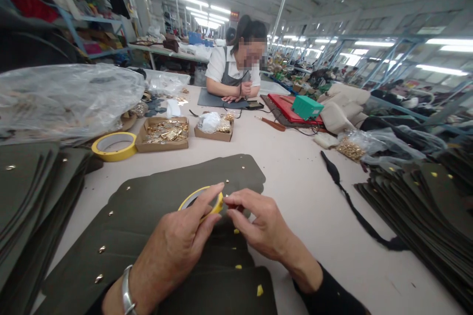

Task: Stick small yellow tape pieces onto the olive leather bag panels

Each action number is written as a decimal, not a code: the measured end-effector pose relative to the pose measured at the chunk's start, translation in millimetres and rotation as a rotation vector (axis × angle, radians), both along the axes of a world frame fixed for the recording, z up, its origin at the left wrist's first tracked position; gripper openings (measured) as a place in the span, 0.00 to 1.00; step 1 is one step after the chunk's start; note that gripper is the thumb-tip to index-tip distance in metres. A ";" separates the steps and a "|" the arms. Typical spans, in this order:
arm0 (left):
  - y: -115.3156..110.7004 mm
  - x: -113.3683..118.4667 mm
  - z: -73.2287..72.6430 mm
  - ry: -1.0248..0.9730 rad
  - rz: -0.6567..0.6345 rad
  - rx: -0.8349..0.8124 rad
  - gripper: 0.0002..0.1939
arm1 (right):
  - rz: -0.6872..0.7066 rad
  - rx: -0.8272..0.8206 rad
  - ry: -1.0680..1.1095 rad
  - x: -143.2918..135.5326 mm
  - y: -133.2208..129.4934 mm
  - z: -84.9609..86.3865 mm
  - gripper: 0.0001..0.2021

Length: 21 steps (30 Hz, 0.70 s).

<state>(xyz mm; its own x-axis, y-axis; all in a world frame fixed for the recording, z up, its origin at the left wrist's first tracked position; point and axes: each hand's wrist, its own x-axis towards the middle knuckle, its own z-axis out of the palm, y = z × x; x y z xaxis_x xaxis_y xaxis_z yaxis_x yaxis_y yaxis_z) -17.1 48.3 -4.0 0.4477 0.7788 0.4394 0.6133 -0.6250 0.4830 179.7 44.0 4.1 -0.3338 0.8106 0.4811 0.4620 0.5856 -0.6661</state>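
The left hand [177, 241] is closed around a small roll of yellow tape [201, 202], thumb and fingers gripping its rim. The right hand [258, 226] meets it just beside the roll, its fingertips pinched together at the tape's edge; what they pinch is too small to tell. Both hands hover over a dark green leather panel [148, 206] with small metal studs, lying flat on the bench [303, 192]. Small yellow tape bits [259, 290] sit on the panel below the right hand. Beyond the left hand lie a larger tape roll [114, 146] and a cardboard tray of gold fittings [162, 134]. Across the bench, a person [236, 66] leans on folded arms.
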 end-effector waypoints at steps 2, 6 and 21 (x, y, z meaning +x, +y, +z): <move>-0.6 0.2 -0.5 0.005 -0.007 0.000 0.23 | 0.028 0.045 -0.011 -3.2 -0.2 -2.2 0.10; -2.6 0.6 -0.7 0.044 -0.029 -0.009 0.22 | 0.014 0.119 -0.064 -4.8 -1.1 -6.0 0.07; -3.5 4.4 -2.5 0.219 0.040 -0.031 0.11 | -0.252 0.021 0.000 -21.4 -5.4 -17.1 0.06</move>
